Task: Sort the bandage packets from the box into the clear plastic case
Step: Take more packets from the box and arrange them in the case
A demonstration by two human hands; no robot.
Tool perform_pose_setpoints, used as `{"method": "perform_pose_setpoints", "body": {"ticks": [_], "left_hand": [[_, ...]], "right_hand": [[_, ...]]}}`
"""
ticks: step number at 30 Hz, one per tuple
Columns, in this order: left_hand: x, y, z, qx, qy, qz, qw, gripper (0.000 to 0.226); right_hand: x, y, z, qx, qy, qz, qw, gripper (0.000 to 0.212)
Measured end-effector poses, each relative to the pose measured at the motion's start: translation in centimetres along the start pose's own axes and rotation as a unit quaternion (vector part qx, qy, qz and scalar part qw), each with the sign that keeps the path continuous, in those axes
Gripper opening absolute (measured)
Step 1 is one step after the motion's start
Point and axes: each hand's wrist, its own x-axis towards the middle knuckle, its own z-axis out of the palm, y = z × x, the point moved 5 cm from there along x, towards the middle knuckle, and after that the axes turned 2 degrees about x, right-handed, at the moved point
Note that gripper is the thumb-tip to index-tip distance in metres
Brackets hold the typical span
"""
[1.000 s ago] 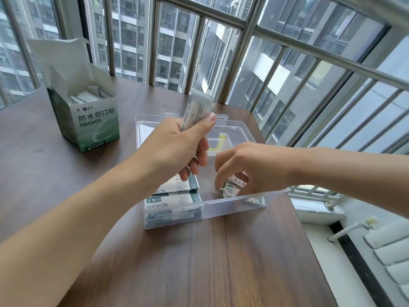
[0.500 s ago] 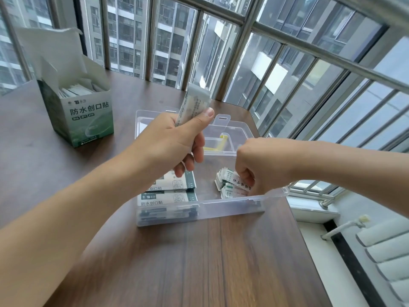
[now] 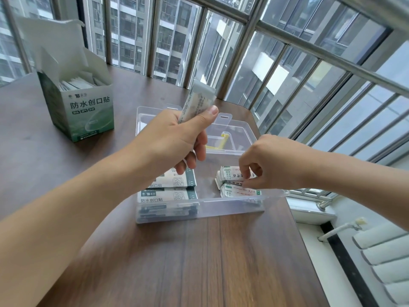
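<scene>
Green box (image 3: 88, 111) marked "防水创口贴"; left hand (image 3: 177, 138) gripping packets (image 3: 199, 100), right hand (image 3: 265, 165) pinching a packet stack (image 3: 230, 176).

open green box (image 3: 88, 111), packets (image 3: 234, 180) stacked in clear case (image 3: 221, 209)

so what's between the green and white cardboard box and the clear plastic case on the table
Only bare brown wooden table in the head view: nothing lies between the green and white cardboard box and the clear plastic case.
</scene>
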Motion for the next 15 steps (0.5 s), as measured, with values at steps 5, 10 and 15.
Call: {"method": "perform_pose_setpoints", "body": {"ticks": [5,10,15], "left_hand": [[0.01,0.00,0.00,0.004,0.001,0.000,1.000,0.051],[-0.04,0.02,0.03,0.006,-0.001,0.000,1.000,0.051],[-0.14,0.08,0.06,0.004,-0.001,-0.004,1.000,0.050]], "right_hand": [[-0.61,0.08,0.14,0.051,0.004,-0.003,0.999,0.015],[-0.75,0.16,0.48,0.029,-0.013,-0.012,0.999,0.010],[-0.18,-0.23,0.88,-0.041,-0.016,-0.020,0.999,0.007]]}}
